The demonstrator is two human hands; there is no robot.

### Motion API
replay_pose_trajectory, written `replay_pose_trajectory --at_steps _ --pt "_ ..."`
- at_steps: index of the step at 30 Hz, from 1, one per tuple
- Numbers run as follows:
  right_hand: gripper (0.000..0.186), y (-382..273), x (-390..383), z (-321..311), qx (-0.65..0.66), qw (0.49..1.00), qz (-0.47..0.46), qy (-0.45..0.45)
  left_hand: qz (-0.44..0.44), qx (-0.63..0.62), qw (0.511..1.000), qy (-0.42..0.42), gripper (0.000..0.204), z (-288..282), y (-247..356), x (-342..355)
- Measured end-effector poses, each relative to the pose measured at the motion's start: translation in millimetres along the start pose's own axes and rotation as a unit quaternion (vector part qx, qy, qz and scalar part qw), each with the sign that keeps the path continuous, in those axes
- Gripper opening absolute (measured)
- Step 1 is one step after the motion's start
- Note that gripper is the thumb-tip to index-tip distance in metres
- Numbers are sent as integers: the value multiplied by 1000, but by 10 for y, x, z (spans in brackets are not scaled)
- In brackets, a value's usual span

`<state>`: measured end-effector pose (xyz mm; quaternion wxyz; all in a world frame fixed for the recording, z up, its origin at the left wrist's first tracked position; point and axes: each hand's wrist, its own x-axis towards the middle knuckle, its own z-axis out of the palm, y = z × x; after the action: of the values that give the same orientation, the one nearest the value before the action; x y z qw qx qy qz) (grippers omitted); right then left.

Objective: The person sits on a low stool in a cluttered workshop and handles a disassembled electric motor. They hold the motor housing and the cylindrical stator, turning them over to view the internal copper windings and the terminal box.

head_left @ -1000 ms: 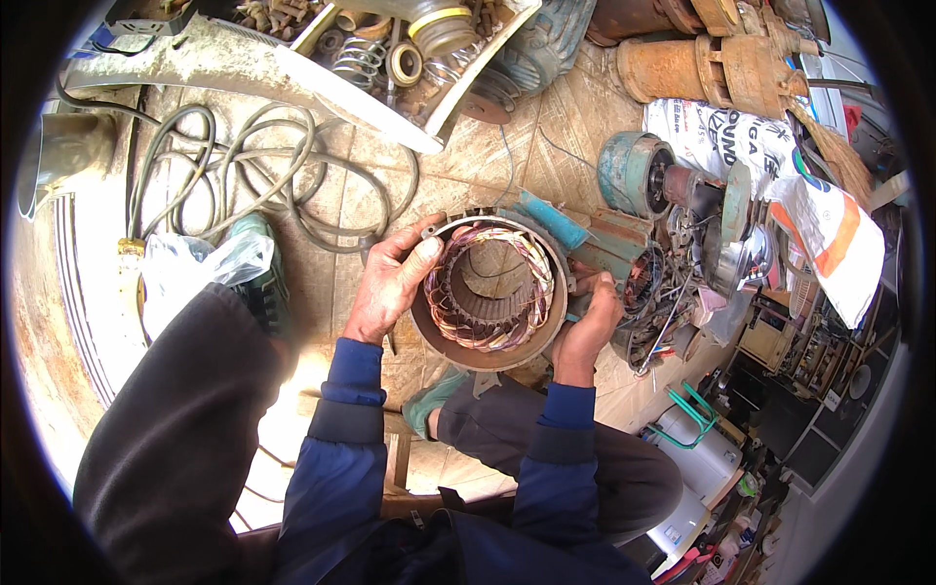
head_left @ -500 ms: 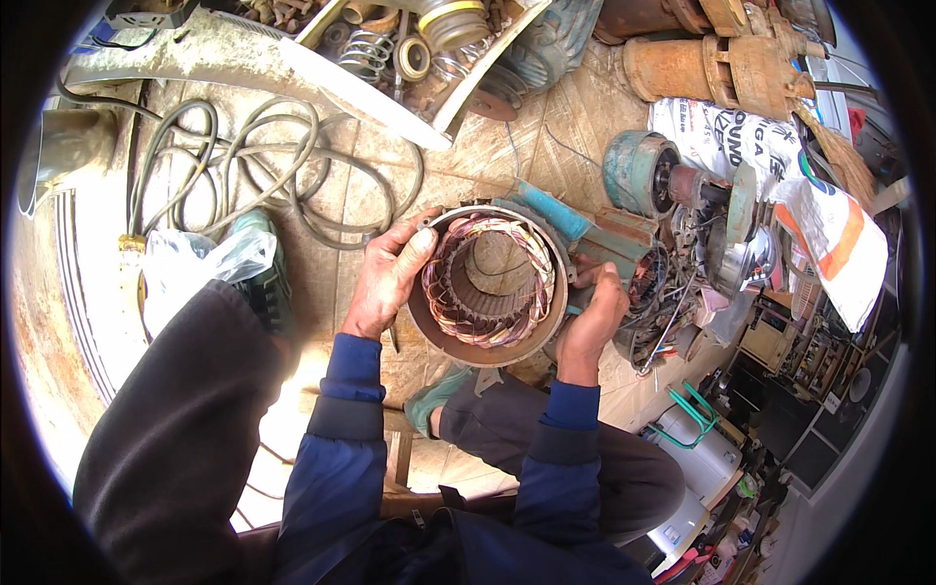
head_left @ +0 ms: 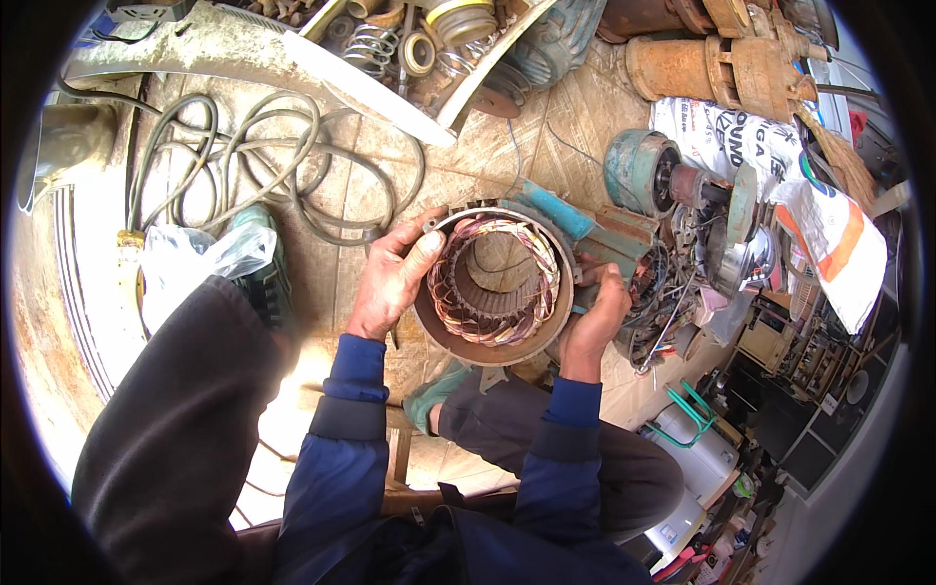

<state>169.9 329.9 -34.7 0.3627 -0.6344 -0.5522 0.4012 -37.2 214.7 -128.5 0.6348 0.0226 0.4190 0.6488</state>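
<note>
Between my hands is a round electric motor stator [head_left: 441,331], its open end tipped toward me. A ring of copper windings [head_left: 450,317] lines the inside of its rusty housing, and the floor shows through the bore. My left hand [head_left: 393,276] grips the left rim, thumb on top and fingers curled behind. On the opposite side my right hand [head_left: 597,317] holds the housing with bent fingers, partly hidden by its edge. A blue-green metal piece [head_left: 558,211] shows just behind the stator.
A coiled grey cable [head_left: 317,166] lies on the tiled floor. Beyond it stands a box of springs and rings [head_left: 419,57]. At right are a teal motor housing [head_left: 632,174], loose metal parts, a white sack [head_left: 829,244] and rusty cylindrical pumps [head_left: 678,73]. A plastic bag [head_left: 210,255] covers part of my left shoe.
The stator and both hands have shifted very slightly to the right. My grip on it looks the same.
</note>
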Motion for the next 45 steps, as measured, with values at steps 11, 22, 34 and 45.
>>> replay_pose_trajectory --at_steps 11,22,34,45 --pt "42 -66 -23 17 -36 998 -47 -24 28 -59 998 -11 57 1 -114 -97" --pt "42 -13 -9 4 -29 999 -44 -15 26 -26 999 6 60 16 -105 -105" --pt "43 22 -22 -7 3 1000 -19 -11 34 -16 999 -2 58 15 -62 -118" --pt "43 -2 -30 35 11 1000 -22 0 35 -26 999 -6 64 -31 -114 -99"
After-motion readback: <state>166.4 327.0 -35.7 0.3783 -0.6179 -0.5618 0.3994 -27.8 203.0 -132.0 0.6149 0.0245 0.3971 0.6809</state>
